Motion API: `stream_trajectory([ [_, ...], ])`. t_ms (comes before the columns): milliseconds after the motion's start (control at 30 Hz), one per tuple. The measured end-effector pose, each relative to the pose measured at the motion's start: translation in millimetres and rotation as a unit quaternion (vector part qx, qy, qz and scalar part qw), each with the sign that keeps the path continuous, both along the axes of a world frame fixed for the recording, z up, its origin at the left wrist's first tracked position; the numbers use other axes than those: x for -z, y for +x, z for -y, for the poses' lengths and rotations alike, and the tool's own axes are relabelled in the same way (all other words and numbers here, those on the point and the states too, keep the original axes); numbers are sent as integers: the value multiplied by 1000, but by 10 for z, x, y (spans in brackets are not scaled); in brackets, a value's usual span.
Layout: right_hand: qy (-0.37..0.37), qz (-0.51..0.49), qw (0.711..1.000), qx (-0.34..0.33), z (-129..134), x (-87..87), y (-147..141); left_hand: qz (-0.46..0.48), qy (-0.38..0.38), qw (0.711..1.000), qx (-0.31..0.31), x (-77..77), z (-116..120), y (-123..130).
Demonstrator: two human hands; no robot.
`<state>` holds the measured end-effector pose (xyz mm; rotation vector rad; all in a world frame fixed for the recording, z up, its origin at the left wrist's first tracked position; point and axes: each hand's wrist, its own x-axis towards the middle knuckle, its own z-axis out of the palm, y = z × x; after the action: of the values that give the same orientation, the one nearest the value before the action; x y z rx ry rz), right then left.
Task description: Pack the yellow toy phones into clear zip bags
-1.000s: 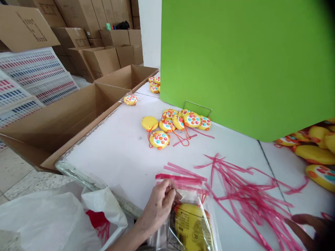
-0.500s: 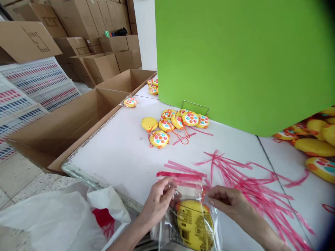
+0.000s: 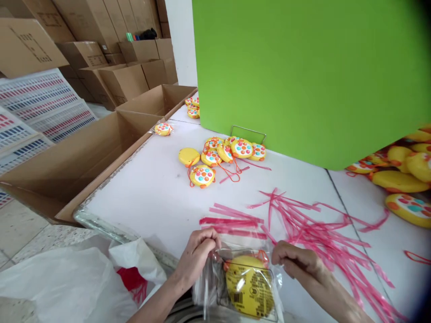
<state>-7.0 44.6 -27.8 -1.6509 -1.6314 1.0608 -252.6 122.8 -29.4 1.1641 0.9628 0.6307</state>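
A clear plastic bag [image 3: 220,294] with black print hangs at the near table edge, a yellow toy [image 3: 249,287] inside it and an orange cord at the toy's top. My left hand [image 3: 198,253] pinches the bag's upper left corner. At the upper right corner, my right hand [image 3: 303,262] has its fingers closed on the bag. Just beyond the bag lie pink strips [image 3: 232,222], with a larger tangle of pink ribbon [image 3: 313,233] to the right.
Several yellow toys with coloured dots [image 3: 242,148] lie mid-table before a green board [image 3: 303,80]. A bagged toy [image 3: 163,129] sits near an open cardboard box [image 3: 90,157]. More yellow toys [image 3: 400,181] are piled at right. A white sack [image 3: 67,278] is at lower left.
My hands have moved apart, stretching the bag's top. The toy's orange cord now lies lower, inside the bag. The view has shifted slightly.
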Motion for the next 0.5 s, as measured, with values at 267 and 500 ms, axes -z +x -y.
stream_trajectory([
  [267,95,118,988,-20,-411,-277,-37,-32,44,998,-30,-264,-141,-388],
  [500,135,246,957,-79,-1279,-188,-363,-116,485,738,-455,-1019,-377,-827],
])
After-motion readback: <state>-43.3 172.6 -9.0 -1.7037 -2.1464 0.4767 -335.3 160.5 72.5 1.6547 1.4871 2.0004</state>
